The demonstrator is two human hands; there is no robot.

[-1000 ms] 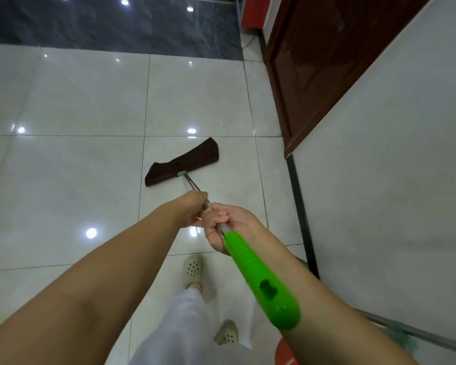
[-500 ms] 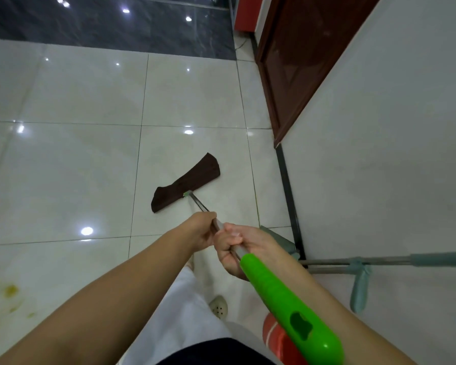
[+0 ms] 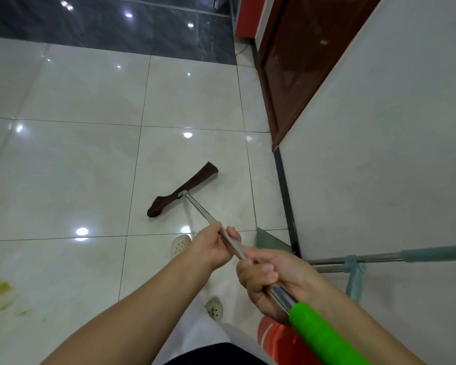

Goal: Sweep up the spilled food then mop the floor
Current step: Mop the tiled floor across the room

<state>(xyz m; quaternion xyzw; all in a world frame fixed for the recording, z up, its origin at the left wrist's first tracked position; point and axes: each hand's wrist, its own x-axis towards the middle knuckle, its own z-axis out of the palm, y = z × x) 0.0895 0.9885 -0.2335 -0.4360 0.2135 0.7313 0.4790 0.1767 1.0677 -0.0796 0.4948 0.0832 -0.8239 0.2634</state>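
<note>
Mop (image 3: 221, 233): its long axis runs on a diagonal, from the green sleeve (image 3: 324, 335) at lower right up and to the left to the dark brown head (image 3: 183, 189), which lies flat on the floor (image 3: 77, 167).
Mop head: slanted, its left end nearer the person, its right end pointing toward the door (image 3: 300, 61).
Spill (image 3: 0, 288): yellowish smears at the far left edge, well apart from the mop head; partly cut off by the frame.
Left hand (image 3: 211, 248): the forward grip, fingers curled round the bare metal shaft.
Right hand (image 3: 271, 280): the rear grip, clamped on the shaft just above the green sleeve.
Relative to the grip: the head lies ahead of both hands; the sleeve trails behind the right hand.
Hidden: the shaft inside both fists; the sleeve's end runs out of frame.
Second tool (image 3: 379, 256): a grey-green handled pole leaning along the wall (image 3: 392, 154) at right, its lower part hard to make out.
Red object (image 3: 277, 338): under the right wrist, mostly covered.
</note>
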